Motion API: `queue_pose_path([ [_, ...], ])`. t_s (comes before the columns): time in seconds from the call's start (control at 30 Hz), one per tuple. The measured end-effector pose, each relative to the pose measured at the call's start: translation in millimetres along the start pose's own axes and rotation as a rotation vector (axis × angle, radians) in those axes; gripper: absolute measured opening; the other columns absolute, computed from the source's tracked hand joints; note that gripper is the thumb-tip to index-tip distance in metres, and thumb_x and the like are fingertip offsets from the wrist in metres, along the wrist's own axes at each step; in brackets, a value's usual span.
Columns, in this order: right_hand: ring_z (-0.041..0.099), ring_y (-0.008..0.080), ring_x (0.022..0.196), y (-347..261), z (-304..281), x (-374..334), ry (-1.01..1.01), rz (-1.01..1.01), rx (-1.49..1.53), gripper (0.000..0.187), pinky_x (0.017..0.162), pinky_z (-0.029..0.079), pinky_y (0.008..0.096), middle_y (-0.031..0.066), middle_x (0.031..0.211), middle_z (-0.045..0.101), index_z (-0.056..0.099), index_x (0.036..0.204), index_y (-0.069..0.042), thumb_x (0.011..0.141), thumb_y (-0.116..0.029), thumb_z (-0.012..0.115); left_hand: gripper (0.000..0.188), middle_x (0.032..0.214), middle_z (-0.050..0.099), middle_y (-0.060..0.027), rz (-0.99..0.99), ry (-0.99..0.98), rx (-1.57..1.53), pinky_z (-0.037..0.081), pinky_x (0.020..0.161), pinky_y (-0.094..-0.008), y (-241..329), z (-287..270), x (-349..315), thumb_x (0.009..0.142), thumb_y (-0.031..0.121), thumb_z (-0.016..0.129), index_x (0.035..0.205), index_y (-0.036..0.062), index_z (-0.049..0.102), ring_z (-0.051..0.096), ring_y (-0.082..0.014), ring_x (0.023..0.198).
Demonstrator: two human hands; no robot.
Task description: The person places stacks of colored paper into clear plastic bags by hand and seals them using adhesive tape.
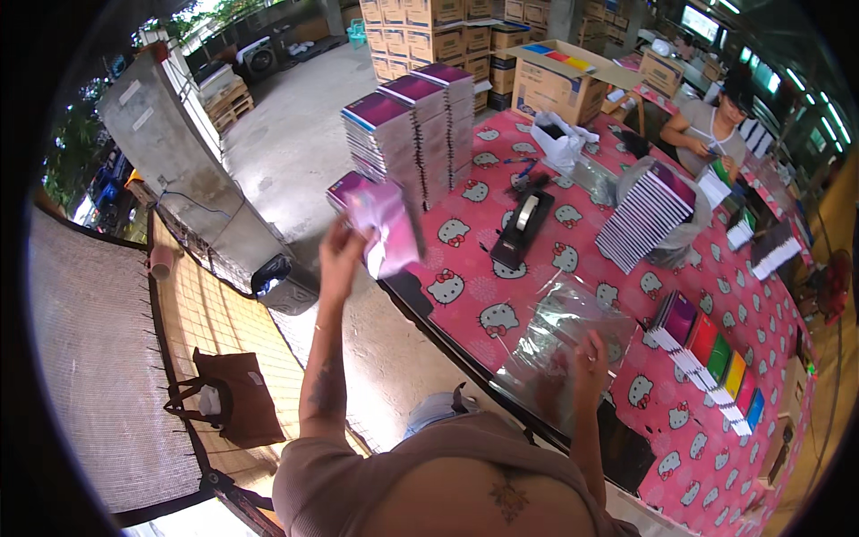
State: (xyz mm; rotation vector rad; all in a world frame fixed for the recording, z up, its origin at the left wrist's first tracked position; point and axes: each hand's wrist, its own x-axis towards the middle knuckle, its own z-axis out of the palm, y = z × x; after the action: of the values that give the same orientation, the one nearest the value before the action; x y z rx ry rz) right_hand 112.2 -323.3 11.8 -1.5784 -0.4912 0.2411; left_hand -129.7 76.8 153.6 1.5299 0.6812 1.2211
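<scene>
Out to the left, my left hand [343, 255] is closed on the near edge of a pink-purple notebook bundle [394, 234], smeared by motion and with a shiny, plastic-like surface. Just behind it another purple-covered bundle [344, 186] shows, partly hidden, beside tall stacks of purple notebooks [420, 134]. My right hand [588, 362] is over the right side of some clear plastic bags [550, 336] at the table's near edge. Its fingers look loosely bent and apart, with nothing visible in them; whether they touch the plastic I cannot tell.
On the pink cat-print tablecloth [452, 286] stand a black tape dispenser [521, 224], a fanned notebook stack [646, 215] and a row of coloured notebooks [707, 353]. An open carton [559, 89] stands farther back. Another person [711, 134] sits at the far right. A brown bag [237, 394] hangs at left.
</scene>
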Motion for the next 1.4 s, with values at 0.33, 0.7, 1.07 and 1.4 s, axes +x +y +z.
queue_pose_path([
  [0.33, 0.056, 0.0178, 0.114, 11.0, -10.5, -38.6, 0.071, 0.029, 0.064, 0.032, 0.095, 0.049, 0.0323, 0.0080, 0.126, 0.056, 0.056, 0.126, -0.003, 0.095, -0.008, 0.063, 0.090, 0.087, 0.072, -0.0215, -0.317, 0.382, 0.563, 0.058, 0.075, -0.0387, -103.4, -63.2, 151.7, 0.079, 0.075, 0.064, 0.113, -0.0079, 0.068, 0.074, -0.0289, 0.079],
  [0.7, 0.058, 0.0343, 0.108, 18.9, -187.3, -81.1, 0.691, 0.080, -0.462, 0.046, 0.091, 0.048, 0.0384, 0.0170, 0.116, 0.058, 0.058, 0.127, -0.005, 0.083, -0.008, 0.070, 0.044, 0.111, 0.065, -0.0235, 0.585, 0.399, 0.409, 0.053, 0.091, -0.0424, -66.9, 109.1, 22.8, 0.098, 0.031, 0.062, 0.117, -0.0081, 0.062, 0.064, -0.0321, 0.103],
  [1.07, 0.042, 0.0377, 0.135, 35.9, -533.5, -61.5, 0.847, 0.128, -1.123, 0.070, 0.111, 0.035, 0.0524, 0.0163, 0.149, 0.042, 0.047, 0.142, -0.012, 0.078, -0.018, 0.076, 0.034, 0.127, 0.056, -0.0211, 0.650, -1.278, -0.123, 0.043, 0.102, -0.0507, 26.3, 525.4, -454.6, 0.088, 0.018, 0.069, 0.120, 0.0057, 0.063, 0.054, -0.0390, 0.120],
  [1.4, 0.063, 0.0305, 0.098, 2.9, -631.9, -65.7, 0.804, -0.179, -1.143, 0.026, 0.085, 0.047, 0.0444, 0.0084, 0.102, 0.065, 0.066, 0.110, -0.008, 0.085, -0.003, 0.064, 0.033, 0.130, 0.060, -0.0211, 1.076, -1.119, 0.292, 0.044, 0.106, -0.0469, 52.8, 759.1, -545.0, 0.091, 0.012, 0.063, 0.122, 0.0009, 0.063, 0.057, -0.0361, 0.121],
])
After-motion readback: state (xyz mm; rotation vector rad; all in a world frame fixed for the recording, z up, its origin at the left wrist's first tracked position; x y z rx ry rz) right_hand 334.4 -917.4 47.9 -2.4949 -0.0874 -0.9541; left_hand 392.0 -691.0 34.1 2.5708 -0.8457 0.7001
